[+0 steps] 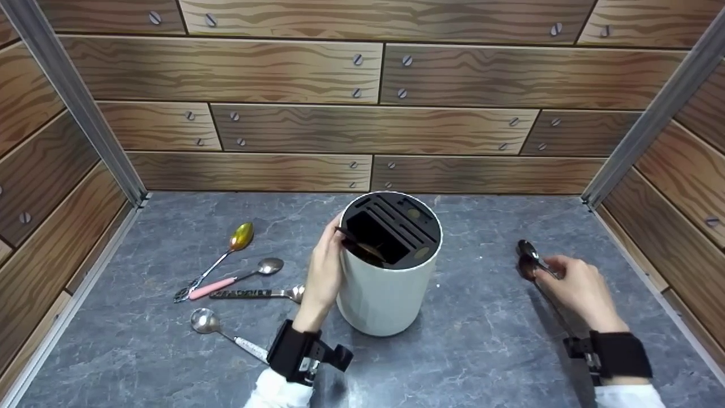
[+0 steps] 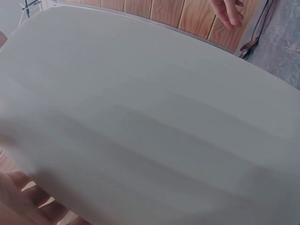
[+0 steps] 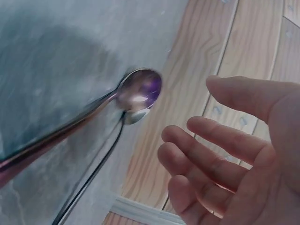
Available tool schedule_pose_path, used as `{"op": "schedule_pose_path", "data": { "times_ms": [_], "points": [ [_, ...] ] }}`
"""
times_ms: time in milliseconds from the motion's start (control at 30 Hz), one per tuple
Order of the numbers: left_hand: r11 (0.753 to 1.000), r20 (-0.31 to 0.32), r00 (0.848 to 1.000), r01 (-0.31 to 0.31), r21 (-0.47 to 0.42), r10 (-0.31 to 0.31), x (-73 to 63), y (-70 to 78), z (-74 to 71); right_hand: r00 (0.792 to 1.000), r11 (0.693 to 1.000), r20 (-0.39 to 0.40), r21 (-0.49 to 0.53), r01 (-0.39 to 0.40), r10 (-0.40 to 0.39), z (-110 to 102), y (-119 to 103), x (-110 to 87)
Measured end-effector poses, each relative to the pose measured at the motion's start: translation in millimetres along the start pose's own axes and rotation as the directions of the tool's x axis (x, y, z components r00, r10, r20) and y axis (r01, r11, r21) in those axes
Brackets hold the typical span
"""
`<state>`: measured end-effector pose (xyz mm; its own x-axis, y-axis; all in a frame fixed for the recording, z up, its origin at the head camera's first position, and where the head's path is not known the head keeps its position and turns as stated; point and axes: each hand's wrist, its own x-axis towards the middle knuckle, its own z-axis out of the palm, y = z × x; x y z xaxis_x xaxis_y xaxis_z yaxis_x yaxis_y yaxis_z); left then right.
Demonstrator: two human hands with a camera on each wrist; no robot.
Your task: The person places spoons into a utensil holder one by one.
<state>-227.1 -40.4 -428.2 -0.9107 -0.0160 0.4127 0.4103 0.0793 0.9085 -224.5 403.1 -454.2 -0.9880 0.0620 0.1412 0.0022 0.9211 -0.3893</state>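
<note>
My left hand (image 1: 325, 272) holds the left side of a white cylindrical knife holder (image 1: 385, 300), its fingers around the wall near the rim. The holder's black insert (image 1: 422, 226) has narrow slots and a larger rectangular opening. A dark utensil with a gold-toned part (image 1: 368, 249) leans inside that opening. To the right, my right hand (image 1: 578, 289) hovers by two spoons. One is a purplish, shiny spoon (image 3: 140, 91); the other, a dark-handled spoon (image 3: 96, 171), lies partly beneath its bowl. In the right wrist view, the fingers are loosely bent and apart from both spoons.
On the left lie a gold-bowled spoon (image 1: 242, 236), a pink-handled spoon (image 1: 212, 288), a utensil with a patterned handle (image 1: 243, 294), its head partly behind my left hand, and a spoon with a white patterned handle (image 1: 204, 321). Wood-patterned walls (image 1: 294, 127) enclose the grey tabletop (image 1: 470, 362).
</note>
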Motion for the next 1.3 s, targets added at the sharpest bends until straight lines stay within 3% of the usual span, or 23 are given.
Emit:
{"op": "schedule_pose_path", "data": {
  "times_ms": [167,300,400,533,733,1300],
  "points": [
    [1.000,-0.002,1.000,0.008,0.003,-0.008,0.2,0.1,-0.1,0.994,0.998,0.099,-0.047,-0.033,0.038,3.2,6.3,2.7],
    [1.000,-0.002,1.000,0.011,0.001,-0.011,-0.1,-1.3,-0.6,0.976,0.994,0.207,-0.096,-0.049,0.068,4.5,7.4,5.1],
    [1.000,-0.004,1.000,0.006,0.005,-0.006,-0.7,-1.3,-0.4,0.966,0.990,0.245,-0.133,-0.047,0.079,5.7,7.1,5.9],
    [1.000,-0.016,1.000,-0.015,0.026,0.015,-0.2,-4.0,0.5,0.968,0.986,0.237,-0.165,-0.040,0.079,8.3,6.3,5.6],
    [0.999,-0.013,0.999,0.030,0.017,-0.030,-0.4,0.0,-0.1,0.973,0.985,0.224,-0.173,-0.026,0.065,11.3,3.2,4.3],
    [0.998,-0.009,0.998,0.064,0.005,-0.064,0.3,1.1,0.5,0.993,0.982,0.111,-0.186,0.047,-0.026,20.3,-7.2,-1.5]
  ]
}}
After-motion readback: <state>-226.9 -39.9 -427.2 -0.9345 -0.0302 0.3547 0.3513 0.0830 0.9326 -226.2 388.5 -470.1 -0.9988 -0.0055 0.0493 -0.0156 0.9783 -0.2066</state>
